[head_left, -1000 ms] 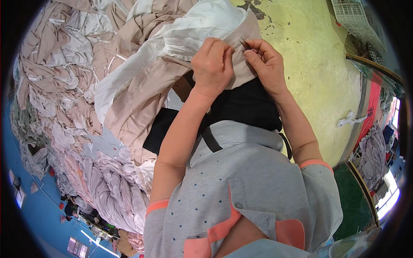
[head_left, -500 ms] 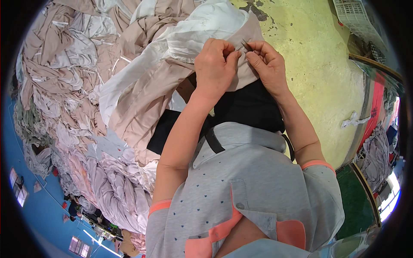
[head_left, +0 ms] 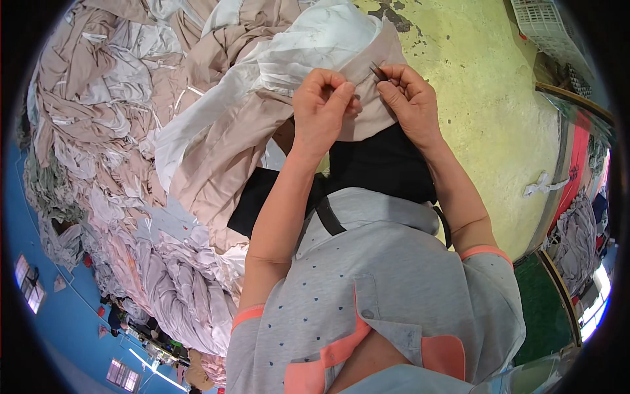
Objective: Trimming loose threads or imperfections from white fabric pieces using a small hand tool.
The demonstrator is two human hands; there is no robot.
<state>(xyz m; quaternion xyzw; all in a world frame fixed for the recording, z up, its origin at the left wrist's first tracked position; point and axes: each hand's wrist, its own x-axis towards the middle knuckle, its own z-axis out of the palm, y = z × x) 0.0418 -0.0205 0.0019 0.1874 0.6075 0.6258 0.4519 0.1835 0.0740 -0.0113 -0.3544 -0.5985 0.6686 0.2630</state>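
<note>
A beige and white cloth garment (head_left: 367, 118) lies across my lap, over black trousers, and trails off to the left. Over its beige end, my right hand (head_left: 412, 98) is closed around small dark thread snips (head_left: 377, 71), whose thin tips point up and left; the rest is hidden in the fingers. My left hand (head_left: 321, 108) is above the same cloth, a short way left of the snips. Its thumb and forefinger are pinched together, and whatever they may hold is too small to make out.
A large heap of beige, white and pale pink garments (head_left: 118, 98) fills the left side. On the right is a yellow, worn floor (head_left: 479, 131) with a white scrap of cloth (head_left: 543, 185). A white plastic basket (head_left: 548, 26) stands far right, near a green panel (head_left: 541, 302) with a wooden edge.
My left hand has moved left and slightly nearer to me, away from the snips. My right hand stays almost in place with the snips in it.
</note>
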